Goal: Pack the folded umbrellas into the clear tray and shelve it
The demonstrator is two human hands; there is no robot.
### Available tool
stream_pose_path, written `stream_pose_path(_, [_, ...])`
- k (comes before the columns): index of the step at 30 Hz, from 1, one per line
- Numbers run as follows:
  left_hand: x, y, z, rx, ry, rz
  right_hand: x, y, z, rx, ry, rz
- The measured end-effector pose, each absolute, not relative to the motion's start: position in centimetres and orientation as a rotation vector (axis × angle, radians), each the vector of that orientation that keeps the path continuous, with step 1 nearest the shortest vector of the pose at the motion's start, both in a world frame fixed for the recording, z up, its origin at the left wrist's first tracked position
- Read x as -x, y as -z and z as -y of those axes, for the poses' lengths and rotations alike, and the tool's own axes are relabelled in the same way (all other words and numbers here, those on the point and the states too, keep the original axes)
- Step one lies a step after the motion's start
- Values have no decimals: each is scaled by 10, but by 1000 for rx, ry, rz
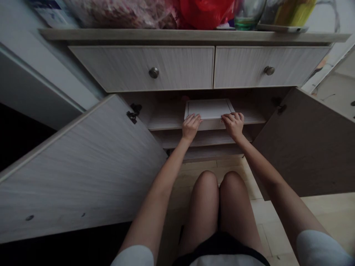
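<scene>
We see a flat white panel (209, 109), edged with a thin dark line, lying on a cabinet shelf (166, 122), its near edge at the shelf's front. Our left hand (191, 127) and right hand (233, 125) hold it along that edge, one at each near corner, fingers curled over the top and thumbs out of sight. A lower shelf (172, 139) sits beneath them. The cabinet's left door (77, 166), with its metal hinge (134, 112), and right door (305, 147) stand open on either side. Above are a left drawer (133, 68) and a right drawer (288, 66), each with a round metal knob (153, 72). On top stand a glass (247, 14) and a red plastic bag (206, 11). Our bare knees (216, 188) are just in front of the cabinet, above a tiled floor (277, 210).
</scene>
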State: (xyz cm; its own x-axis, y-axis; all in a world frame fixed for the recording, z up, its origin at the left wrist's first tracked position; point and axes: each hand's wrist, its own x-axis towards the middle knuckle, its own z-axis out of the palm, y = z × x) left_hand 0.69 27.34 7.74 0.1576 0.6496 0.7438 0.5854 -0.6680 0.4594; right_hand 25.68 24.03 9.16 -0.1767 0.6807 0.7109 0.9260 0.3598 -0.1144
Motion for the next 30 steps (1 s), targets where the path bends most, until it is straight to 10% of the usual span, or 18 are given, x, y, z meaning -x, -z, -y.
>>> stream_pose_path(30, [-7, -82, -377, -2255, -1500, -1244, -244, -106, -330, 1569, 461, 1995])
